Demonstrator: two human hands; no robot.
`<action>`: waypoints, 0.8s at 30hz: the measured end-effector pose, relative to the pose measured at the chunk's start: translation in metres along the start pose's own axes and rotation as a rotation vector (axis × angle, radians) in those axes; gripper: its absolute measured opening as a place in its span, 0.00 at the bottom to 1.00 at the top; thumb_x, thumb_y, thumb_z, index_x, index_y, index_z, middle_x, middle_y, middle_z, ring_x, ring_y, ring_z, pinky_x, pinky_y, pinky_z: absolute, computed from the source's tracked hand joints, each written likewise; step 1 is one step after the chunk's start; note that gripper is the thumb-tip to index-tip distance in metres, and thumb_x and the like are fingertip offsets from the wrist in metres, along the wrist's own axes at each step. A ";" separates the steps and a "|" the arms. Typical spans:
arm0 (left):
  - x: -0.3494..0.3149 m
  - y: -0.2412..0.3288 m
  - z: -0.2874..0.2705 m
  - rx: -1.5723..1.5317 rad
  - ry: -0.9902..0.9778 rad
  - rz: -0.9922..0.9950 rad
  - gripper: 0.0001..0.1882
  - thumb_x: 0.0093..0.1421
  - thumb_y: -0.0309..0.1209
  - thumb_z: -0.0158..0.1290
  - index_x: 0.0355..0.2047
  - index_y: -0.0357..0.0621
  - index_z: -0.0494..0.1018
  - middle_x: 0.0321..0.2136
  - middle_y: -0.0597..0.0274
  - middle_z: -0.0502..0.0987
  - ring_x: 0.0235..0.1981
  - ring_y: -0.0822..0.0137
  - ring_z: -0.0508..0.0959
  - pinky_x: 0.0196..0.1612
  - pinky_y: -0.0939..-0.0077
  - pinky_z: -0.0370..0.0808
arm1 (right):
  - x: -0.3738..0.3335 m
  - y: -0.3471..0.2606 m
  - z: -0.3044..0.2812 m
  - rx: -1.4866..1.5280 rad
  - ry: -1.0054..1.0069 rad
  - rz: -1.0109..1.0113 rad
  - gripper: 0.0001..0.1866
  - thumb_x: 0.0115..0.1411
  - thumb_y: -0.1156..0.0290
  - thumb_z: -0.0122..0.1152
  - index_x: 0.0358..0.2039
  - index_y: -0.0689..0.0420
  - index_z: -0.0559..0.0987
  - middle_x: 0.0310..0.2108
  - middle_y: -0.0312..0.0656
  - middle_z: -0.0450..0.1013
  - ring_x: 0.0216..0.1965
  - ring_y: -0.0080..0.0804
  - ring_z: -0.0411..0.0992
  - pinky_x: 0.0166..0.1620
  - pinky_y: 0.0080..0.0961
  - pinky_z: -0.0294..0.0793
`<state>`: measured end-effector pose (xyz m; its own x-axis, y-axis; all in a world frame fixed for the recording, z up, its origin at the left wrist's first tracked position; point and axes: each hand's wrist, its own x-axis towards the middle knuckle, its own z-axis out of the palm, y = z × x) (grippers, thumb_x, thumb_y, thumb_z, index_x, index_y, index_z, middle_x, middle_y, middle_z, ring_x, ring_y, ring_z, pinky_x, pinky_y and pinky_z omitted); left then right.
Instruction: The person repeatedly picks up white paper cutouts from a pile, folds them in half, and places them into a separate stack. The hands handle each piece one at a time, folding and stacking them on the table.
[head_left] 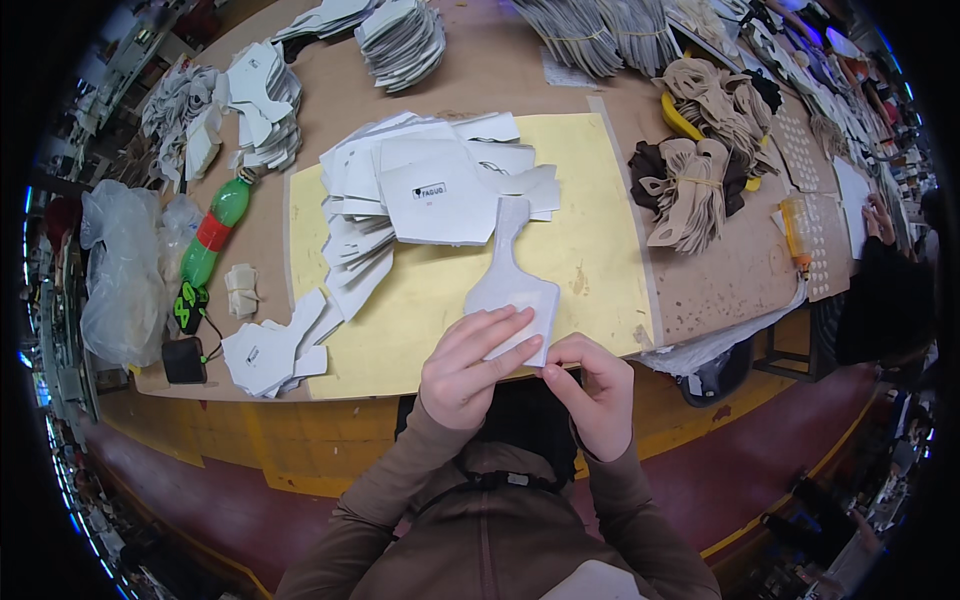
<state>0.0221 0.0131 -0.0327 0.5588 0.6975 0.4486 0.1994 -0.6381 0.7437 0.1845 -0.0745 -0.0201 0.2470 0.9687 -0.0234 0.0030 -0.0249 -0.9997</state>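
Note:
A light grey cut piece (507,262) with a narrow neck and a wide lower end lies on the yellow sheet, reaching the table's near edge. On its wide end sits a smaller white patch (540,312), partly under my fingers. My left hand (463,372) rests on both with its fingers stretched out flat. At the lower right corner of the grey piece, my right hand (598,398) pinches the edge between thumb and forefinger. Just beyond the neck, a fanned pile of white cut pieces (420,190) is spread over the sheet.
The yellow sheet (590,270) is taped to the brown tabletop. At left are a green bottle (230,203), a black box (183,360), a clear plastic bag (125,280) and white pieces (262,357). Beige bundled pieces (690,190) and a yellow-orange bottle (796,228) stand right. Another person's hand (880,220) shows far right.

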 end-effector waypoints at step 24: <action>-0.007 0.039 -0.041 0.255 -0.094 -0.171 0.07 0.55 0.23 0.62 0.34 0.39 0.79 0.32 0.57 0.84 0.26 0.60 0.83 0.29 0.72 0.79 | 0.009 -0.009 0.033 -0.410 0.009 -0.278 0.06 0.49 0.78 0.68 0.27 0.57 0.80 0.27 0.38 0.77 0.31 0.37 0.73 0.38 0.30 0.71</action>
<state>-0.0065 -0.0031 0.0133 0.5697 0.7758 0.2712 0.4852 -0.5839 0.6509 0.1544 -0.0576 -0.0118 0.1914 0.9503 0.2455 0.4504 0.1372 -0.8822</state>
